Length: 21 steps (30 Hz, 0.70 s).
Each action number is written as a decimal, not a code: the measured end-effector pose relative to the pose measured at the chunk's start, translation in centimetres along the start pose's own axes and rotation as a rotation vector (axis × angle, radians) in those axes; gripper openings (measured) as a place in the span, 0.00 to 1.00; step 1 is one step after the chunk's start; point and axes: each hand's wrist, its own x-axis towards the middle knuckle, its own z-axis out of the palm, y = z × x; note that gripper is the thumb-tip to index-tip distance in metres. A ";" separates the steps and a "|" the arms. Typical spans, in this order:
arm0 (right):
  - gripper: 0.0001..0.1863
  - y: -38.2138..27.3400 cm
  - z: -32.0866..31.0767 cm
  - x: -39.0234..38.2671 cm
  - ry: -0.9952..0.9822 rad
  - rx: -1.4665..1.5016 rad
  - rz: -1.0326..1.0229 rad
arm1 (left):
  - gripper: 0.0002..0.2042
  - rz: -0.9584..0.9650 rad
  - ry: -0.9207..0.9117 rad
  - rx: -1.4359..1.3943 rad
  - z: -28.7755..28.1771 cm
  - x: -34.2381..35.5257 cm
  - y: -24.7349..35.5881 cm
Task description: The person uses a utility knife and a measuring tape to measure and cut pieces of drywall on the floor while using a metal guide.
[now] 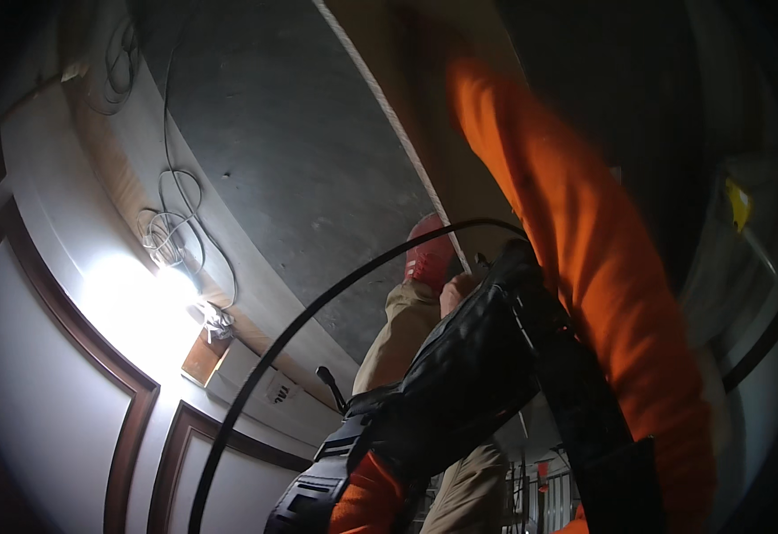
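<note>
My right arm, in an orange sleeve (576, 214), stretches up across a dark recess. At its end, my right hand (426, 34) is dark and smeared, so its fingers and anything in them are unclear. Lower down, my left hand (457, 292) shows only in part beside the pale edge of a large dark grey panel (291, 133). A black bag or harness (469, 356) covers most of that hand and its forearm. Whether the left hand grips anything is hidden. Just beyond it is a red shoe (426, 255), below which run beige trousers (398, 334).
A black cable (295, 327) arcs across the view. At left, a glaring lamp (140, 298) lights a white panelled wall (37, 329) with brown trim. Loose cables (175, 214) lie along a ledge beside the panel. Something yellow (738, 205) is at far right.
</note>
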 end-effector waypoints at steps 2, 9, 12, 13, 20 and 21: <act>0.23 2.4 0.7 -2.9 -0.015 0.124 -0.030 | 0.09 0.035 -0.003 0.141 0.1 0.0 -0.2; 0.31 11.9 3.2 -16.7 -0.030 0.314 0.125 | 0.08 0.171 0.032 0.331 -2.8 -0.5 5.8; 0.32 13.8 4.8 -22.8 -0.079 0.598 0.398 | 0.07 0.142 0.000 -0.021 -3.0 -0.3 5.7; 0.32 14.1 5.2 -24.7 -0.112 0.697 0.533 | 0.07 0.091 0.034 -0.215 -2.7 -0.6 6.2; 0.29 21.9 9.1 -40.4 -0.005 0.706 0.288 | 0.17 -0.232 0.001 0.076 -2.5 -0.6 10.7; 0.28 20.8 7.9 -41.6 -0.079 0.659 0.318 | 0.16 -0.171 0.025 0.115 -3.4 -1.5 11.0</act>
